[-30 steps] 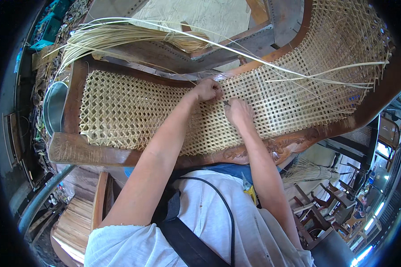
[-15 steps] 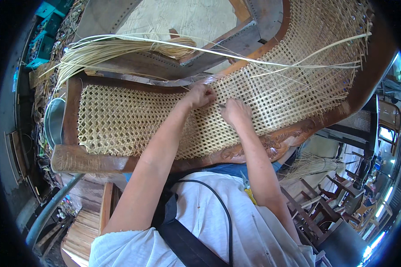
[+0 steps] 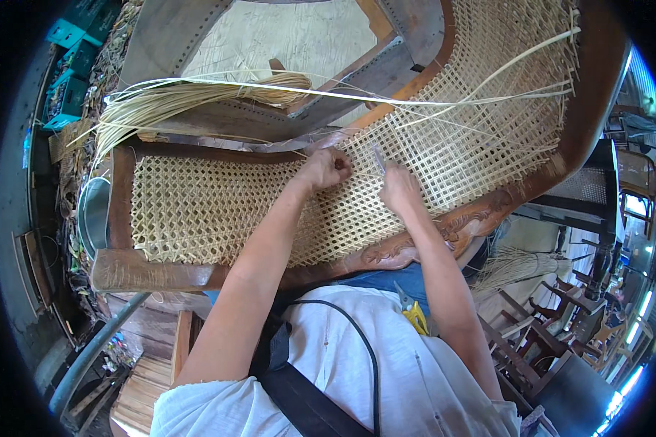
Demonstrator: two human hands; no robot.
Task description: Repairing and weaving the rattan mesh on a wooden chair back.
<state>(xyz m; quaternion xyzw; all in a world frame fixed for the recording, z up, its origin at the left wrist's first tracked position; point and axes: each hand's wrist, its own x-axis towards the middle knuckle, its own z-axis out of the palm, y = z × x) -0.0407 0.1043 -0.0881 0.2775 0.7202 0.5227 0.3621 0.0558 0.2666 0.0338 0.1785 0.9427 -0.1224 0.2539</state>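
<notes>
A woven cane panel (image 3: 197,207) stretches across a curved, carved wooden frame (image 3: 160,275) in front of me. My left hand (image 3: 326,169) rests over the middle of the weave, its fingers curled and pressed together. What they pinch, if anything, is hidden. Just right of it, my right hand (image 3: 401,188) is closed around a slim, pale metal tool (image 3: 378,157), whose narrow end points up toward the far side of the frame. Its handle is hidden in the fist. Long loose cane strands (image 3: 481,101) lie across the right part of the panel.
Beyond the panel, a bundle of cane (image 3: 197,98) lies on another wooden frame (image 3: 270,127). A metal basin (image 3: 95,211) and green crates (image 3: 67,98) stand at the left. Yellow-handled cutters (image 3: 415,317) sit at my waist. Chair frames (image 3: 561,320) crowd the right.
My right hand has shifted slightly right and turned, so more of the metal tool shows, pointing upward. The left hand stays at nearly the same spot. The whole view has shifted a little.
</notes>
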